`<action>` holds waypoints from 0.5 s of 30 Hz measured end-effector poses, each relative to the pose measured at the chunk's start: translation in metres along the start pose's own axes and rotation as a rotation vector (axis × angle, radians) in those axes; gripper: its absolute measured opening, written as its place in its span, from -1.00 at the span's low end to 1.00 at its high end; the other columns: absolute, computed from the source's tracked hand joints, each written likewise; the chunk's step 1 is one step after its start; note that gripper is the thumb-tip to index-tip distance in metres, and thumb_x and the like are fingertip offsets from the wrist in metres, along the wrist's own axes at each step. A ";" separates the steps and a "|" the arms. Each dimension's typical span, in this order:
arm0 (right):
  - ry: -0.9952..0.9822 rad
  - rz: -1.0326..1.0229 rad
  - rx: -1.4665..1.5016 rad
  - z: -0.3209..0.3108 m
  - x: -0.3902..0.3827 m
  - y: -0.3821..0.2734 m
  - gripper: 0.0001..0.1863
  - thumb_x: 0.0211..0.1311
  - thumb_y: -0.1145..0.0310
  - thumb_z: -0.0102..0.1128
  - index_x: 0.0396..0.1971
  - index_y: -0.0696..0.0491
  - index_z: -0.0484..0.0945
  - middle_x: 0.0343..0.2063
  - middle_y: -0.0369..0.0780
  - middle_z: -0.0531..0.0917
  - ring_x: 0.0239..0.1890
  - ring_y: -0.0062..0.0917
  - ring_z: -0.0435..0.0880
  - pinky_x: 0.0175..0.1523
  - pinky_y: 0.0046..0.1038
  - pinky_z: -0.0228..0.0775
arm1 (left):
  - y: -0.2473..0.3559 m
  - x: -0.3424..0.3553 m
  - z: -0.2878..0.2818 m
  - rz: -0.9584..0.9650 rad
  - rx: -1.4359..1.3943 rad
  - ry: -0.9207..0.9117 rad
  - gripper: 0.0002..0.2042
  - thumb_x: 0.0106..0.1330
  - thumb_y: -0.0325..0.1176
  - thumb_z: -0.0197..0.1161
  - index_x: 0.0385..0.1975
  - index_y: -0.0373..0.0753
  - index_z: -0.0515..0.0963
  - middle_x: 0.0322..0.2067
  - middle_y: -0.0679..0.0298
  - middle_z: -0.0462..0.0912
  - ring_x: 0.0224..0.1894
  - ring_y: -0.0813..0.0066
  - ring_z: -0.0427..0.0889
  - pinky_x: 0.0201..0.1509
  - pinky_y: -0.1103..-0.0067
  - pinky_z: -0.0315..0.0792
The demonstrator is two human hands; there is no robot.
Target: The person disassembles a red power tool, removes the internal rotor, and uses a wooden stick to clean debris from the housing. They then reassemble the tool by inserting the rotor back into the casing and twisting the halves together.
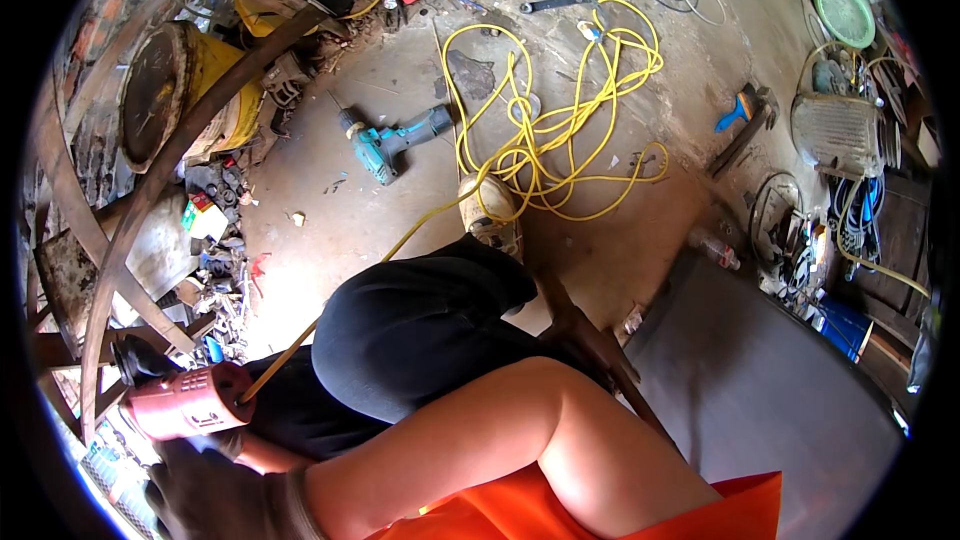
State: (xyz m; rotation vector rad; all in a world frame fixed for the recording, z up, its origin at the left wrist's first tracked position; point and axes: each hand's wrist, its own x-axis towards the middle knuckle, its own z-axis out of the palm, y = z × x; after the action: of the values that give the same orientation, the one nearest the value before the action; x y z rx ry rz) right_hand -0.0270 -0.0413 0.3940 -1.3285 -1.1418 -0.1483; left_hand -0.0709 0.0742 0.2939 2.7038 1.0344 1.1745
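A pink-red corded power tool is at the lower left, a yellow cord running from its end. My gloved left hand is closed on the tool, mostly hidden beneath it. My gloved right hand is just below, fingers curled; what they hold is hidden. My dark-trousered knee and a beige shoe are mid-view. A teal cordless drill lies on the concrete floor beside a tangled yellow extension cord.
Curved wooden strips, a yellow bucket and debris line the left. A hammer and blue-handled tool lie right, near a green basin, cables, clutter and a blue container. A dark grey surface is at lower right.
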 end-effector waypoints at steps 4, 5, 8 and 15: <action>0.328 0.241 -0.375 -0.106 0.012 0.088 -0.90 -0.09 0.39 0.15 -0.59 0.10 0.55 -0.57 -0.12 0.50 -0.45 -0.28 0.47 -0.31 -0.22 0.34 | -0.007 0.006 -0.011 0.003 0.097 0.038 -0.59 0.44 -0.20 -0.08 0.21 -0.20 0.35 0.15 0.24 0.47 0.15 0.36 0.43 0.25 0.45 0.23; 0.367 0.336 -0.105 -0.148 0.000 0.124 -0.91 -0.02 0.41 0.15 -0.55 0.10 0.56 -0.54 -0.15 0.53 -0.45 -0.35 0.50 -0.32 -0.27 0.36 | -0.009 0.008 -0.010 -0.001 0.106 0.032 -0.59 0.43 -0.20 -0.07 0.21 -0.20 0.35 0.15 0.24 0.47 0.14 0.36 0.43 0.25 0.45 0.23; 0.468 0.817 0.295 -0.257 -0.077 0.225 -0.93 0.15 0.48 0.16 -0.40 0.11 0.61 -0.47 -0.25 0.66 -0.44 -0.60 0.61 -0.36 -0.44 0.45 | -0.008 0.010 -0.007 0.003 0.118 0.031 -0.60 0.42 -0.21 -0.06 0.20 -0.20 0.37 0.14 0.25 0.48 0.13 0.37 0.44 0.24 0.47 0.23; -0.523 1.402 -0.494 -0.216 -0.298 0.391 -0.76 0.19 0.32 0.15 -0.26 0.12 0.69 -0.34 -0.16 0.74 -0.29 -0.42 0.71 -0.27 -0.31 0.54 | -0.013 0.011 -0.006 -0.020 0.201 0.034 -0.61 0.40 -0.25 -0.02 0.18 -0.19 0.40 0.11 0.27 0.51 0.11 0.40 0.46 0.22 0.49 0.24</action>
State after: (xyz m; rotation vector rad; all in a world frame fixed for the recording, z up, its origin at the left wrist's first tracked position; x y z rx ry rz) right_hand 0.2081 -0.2418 -0.0457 -2.4119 -0.3311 1.0438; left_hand -0.0761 0.0891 0.3019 2.8217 1.2454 1.1776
